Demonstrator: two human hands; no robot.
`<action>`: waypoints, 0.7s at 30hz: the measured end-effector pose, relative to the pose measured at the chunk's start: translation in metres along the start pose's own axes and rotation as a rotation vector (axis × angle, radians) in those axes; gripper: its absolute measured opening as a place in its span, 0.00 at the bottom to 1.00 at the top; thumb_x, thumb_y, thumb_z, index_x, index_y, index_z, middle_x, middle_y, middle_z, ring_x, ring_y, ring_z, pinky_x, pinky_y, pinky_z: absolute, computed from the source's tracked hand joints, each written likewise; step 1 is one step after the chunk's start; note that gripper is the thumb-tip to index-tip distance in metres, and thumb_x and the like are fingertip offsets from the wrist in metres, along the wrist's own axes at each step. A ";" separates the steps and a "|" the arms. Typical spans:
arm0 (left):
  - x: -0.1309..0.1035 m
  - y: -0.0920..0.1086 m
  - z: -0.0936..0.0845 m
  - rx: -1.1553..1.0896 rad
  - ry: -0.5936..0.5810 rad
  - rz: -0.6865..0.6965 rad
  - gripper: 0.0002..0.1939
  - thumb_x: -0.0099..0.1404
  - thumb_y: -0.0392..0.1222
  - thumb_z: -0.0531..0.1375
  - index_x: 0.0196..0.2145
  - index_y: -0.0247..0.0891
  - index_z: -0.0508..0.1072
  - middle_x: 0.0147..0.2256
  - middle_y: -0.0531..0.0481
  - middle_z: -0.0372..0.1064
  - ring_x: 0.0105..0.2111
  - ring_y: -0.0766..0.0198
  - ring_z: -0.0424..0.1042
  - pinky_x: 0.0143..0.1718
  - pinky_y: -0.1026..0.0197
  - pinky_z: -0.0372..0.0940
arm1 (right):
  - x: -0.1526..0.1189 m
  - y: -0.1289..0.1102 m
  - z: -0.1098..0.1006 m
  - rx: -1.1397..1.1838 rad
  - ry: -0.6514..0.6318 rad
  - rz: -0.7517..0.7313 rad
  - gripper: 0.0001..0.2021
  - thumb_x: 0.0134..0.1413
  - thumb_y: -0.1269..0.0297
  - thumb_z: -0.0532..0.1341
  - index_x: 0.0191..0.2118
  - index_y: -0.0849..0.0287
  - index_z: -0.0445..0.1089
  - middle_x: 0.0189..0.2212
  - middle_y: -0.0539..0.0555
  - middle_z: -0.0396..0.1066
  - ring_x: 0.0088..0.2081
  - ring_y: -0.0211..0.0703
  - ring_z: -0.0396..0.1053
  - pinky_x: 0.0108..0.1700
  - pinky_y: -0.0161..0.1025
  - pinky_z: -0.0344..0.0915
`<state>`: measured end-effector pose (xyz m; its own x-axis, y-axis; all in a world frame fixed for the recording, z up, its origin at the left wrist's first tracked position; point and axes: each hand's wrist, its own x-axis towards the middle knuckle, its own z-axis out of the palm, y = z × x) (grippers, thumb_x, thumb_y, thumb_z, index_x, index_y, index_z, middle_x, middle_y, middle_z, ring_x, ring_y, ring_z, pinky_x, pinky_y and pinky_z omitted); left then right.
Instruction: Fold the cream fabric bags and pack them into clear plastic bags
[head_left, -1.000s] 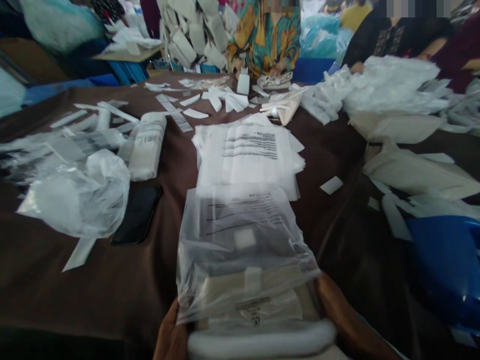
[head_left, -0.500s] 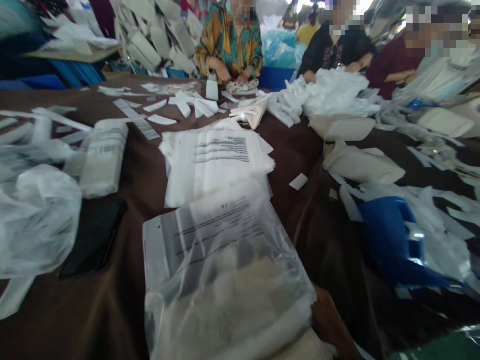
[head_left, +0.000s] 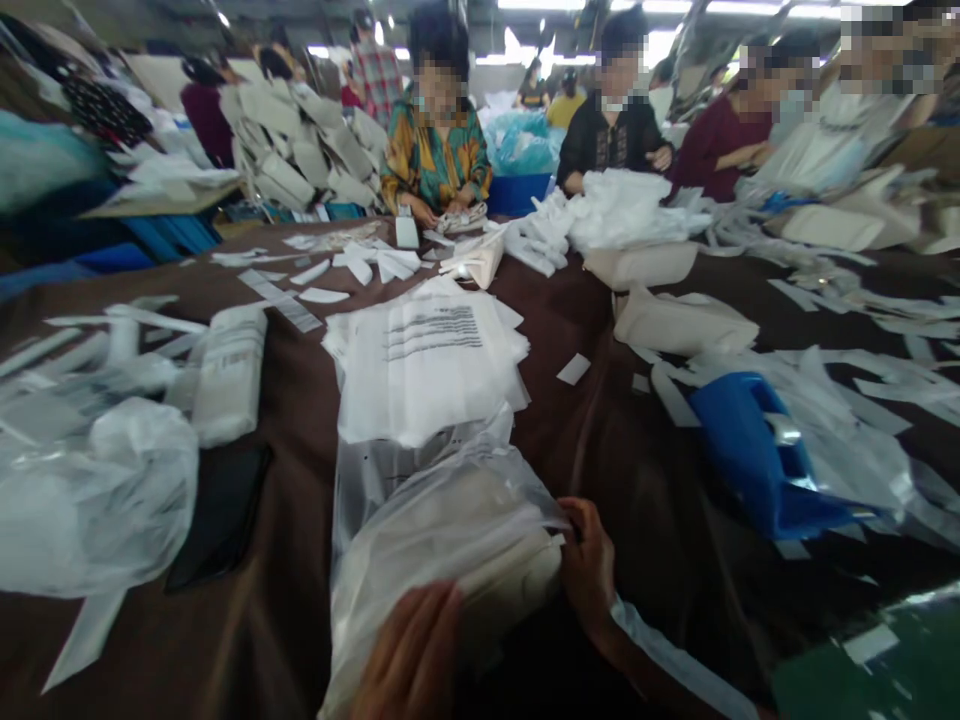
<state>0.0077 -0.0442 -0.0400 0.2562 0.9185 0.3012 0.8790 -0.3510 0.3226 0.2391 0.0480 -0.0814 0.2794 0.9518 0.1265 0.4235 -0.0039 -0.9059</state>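
A clear plastic bag (head_left: 420, 540) with printed lines lies in front of me, a beige folded fabric-like item (head_left: 517, 580) partly inside it. My right hand (head_left: 589, 560) pinches the bag's right edge near its mouth, thumb and fingers closed. Lower down, my left hand (head_left: 409, 650) is closed over the near side of the bag, fingers together against the beige item; its thumb is hidden. Just beyond lies a stack of printed white plastic bags (head_left: 420, 375), touching or overlapped by the bag I hold.
At left are a dark phone (head_left: 217, 515), a wrapped pack (head_left: 232, 375) and a crumpled plastic bag (head_left: 112, 500). A blue tape dispenser (head_left: 750, 450) stands at right among white strips. Beige bags (head_left: 682, 320) lie farther back. Several people sit across the brown-covered table (head_left: 292, 640).
My view has tilted up. My left hand has come into view on the bag, and my right hand now shows pinching its edge. The bag's mouth has lifted and the beige item shows more.
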 end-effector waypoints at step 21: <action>0.050 0.028 0.057 0.453 0.138 0.347 0.23 0.62 0.30 0.48 0.54 0.31 0.64 0.49 0.38 0.69 0.50 0.53 0.66 0.51 0.52 0.64 | 0.029 -0.031 0.001 -0.365 -0.065 -0.796 0.15 0.59 0.67 0.52 0.21 0.59 0.64 0.22 0.52 0.66 0.26 0.38 0.61 0.27 0.38 0.48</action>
<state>0.0677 0.0020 -0.0672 0.5319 0.7208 0.4444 0.8450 -0.4862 -0.2227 0.2329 0.0760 -0.0504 -0.2609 0.7293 0.6325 0.7242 0.5811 -0.3713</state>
